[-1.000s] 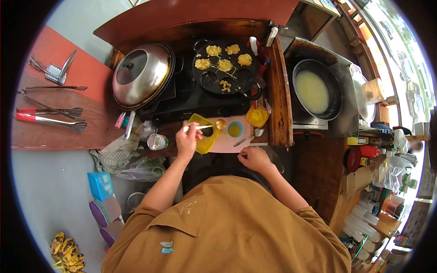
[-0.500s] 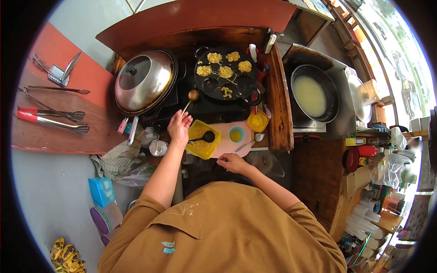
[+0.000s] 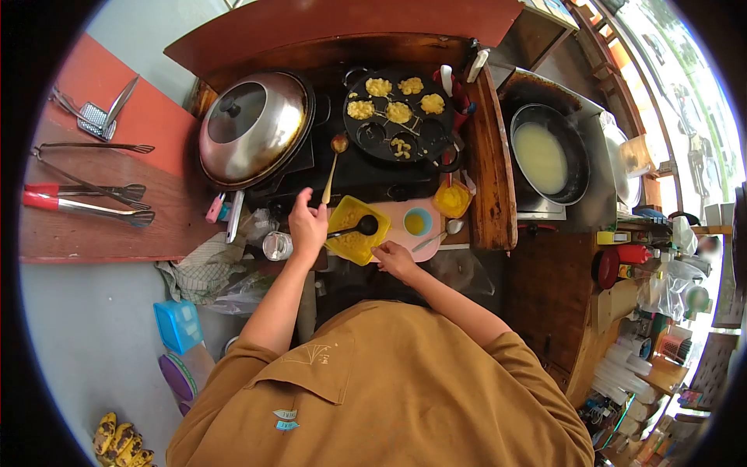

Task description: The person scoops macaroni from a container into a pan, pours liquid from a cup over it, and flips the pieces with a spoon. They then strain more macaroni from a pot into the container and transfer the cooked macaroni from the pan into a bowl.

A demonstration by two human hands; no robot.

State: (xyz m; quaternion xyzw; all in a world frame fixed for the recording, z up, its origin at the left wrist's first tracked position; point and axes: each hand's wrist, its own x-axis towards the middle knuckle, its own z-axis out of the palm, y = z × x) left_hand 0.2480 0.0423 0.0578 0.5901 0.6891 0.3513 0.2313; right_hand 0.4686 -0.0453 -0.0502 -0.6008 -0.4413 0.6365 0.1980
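Note:
My left hand is by the left edge of a yellow container, its fingers apart. The handle end of a spoon lies against or just beside its thumb; the spoon's bowl rests on the dark stove top. A black ladle sits in the yellow container over a pale chunky mixture. At the container's near right corner, my right hand has its fingers closed on the rim. Above them, a black round-welled pan holds several yellow portions of batter; one well is only partly filled.
A lidded wok stands left of the pan. On the pink board is a blue cup, beside a tub of yellow spread. A pan of pale liquid is beyond the wooden partition. Tongs lie far left.
My left hand has let the spoon down onto the stove and loosened its fingers. My right hand has moved up to the yellow container's corner. The view has shifted slightly.

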